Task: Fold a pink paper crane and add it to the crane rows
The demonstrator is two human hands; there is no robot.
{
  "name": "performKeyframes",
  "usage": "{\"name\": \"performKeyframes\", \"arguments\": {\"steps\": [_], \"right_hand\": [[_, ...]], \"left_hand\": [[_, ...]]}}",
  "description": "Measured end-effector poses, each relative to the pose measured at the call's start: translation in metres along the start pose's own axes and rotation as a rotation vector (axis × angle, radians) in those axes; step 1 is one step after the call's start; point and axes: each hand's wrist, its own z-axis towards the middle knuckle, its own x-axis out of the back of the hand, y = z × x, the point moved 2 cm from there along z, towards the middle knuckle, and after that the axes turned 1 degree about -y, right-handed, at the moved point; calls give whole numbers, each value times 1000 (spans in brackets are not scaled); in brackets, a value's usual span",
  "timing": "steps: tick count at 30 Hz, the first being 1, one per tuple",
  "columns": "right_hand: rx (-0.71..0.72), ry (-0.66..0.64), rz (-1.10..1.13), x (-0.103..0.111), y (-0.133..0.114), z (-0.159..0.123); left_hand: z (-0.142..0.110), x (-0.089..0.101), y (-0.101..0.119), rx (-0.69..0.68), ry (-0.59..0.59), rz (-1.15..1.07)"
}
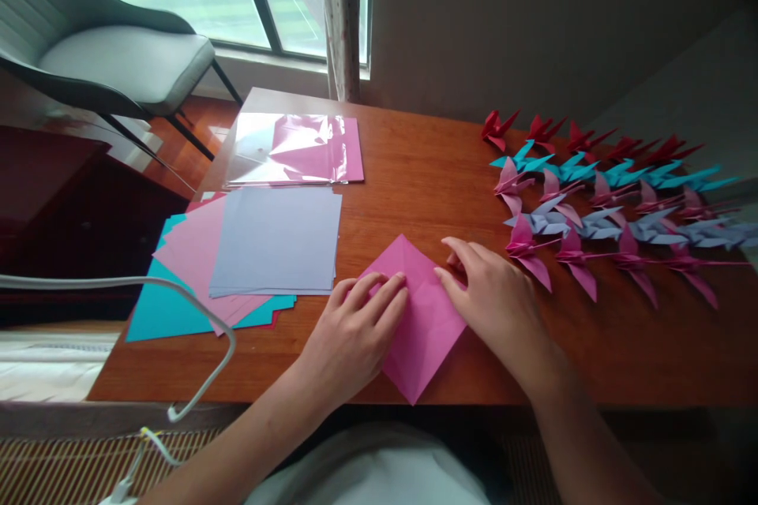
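Note:
A magenta sheet of origami paper (422,312) lies on the table in front of me, turned like a diamond, with crease lines across it. My left hand (364,316) rests on its left side, fingers stretched out and lying on the sheet. At the right edge is my right hand (494,284), its thumb and index finger apart near the paper's upper right side. The other fingers of that hand are curled and partly hidden. Beyond it stand folded paper cranes in rows, among them a magenta crane (524,248) closest to the hand.
Left of the sheet lie stacks of grey-blue paper (275,241), pink paper (198,241) and turquoise paper (169,304). Behind them is a clear plastic packet (290,148) with magenta paper. A white cable (204,304) hangs over the left side. A chair (127,63) stands by the window.

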Motion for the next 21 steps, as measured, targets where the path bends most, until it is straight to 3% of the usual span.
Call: {"name": "performKeyframes", "arguments": {"steps": [3, 8, 14, 21], "right_hand": [[38, 64, -41, -4, 5, -2], [219, 131, -71, -10, -6, -17], [241, 96, -13, -22, -12, -30], [199, 85, -22, -23, -17, -36]], "left_hand": [[1, 0, 0, -12, -13, -17], [1, 3, -3, -9, 27, -86], [-1, 12, -14, 292, 188, -103], [0, 18, -16, 483, 266, -268]]}}
